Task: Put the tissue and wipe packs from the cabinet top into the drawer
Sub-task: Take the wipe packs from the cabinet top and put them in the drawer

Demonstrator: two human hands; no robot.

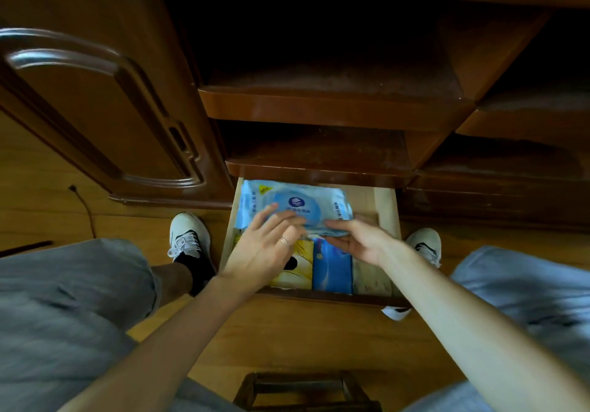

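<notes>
A light-blue wipe pack (297, 204) with a round blue lid lies flat at the back of the open wooden drawer (386, 210). My right hand (357, 241) grips the pack's near right edge. My left hand (265, 249), wearing a ring, rests with spread fingers on the pack's near left edge. Below the hands, inside the drawer, stand a yellow tissue pack (293, 268) and a blue tissue pack (332, 268). The cabinet top is out of view.
Two dark wooden shelves (319, 105) jut out above the drawer. A carved cabinet door (95, 98) stands to the left. My grey-trousered knees and white shoes (188, 236) flank the drawer. A small wooden stool (306, 389) and a cable (84, 207) are on the floor.
</notes>
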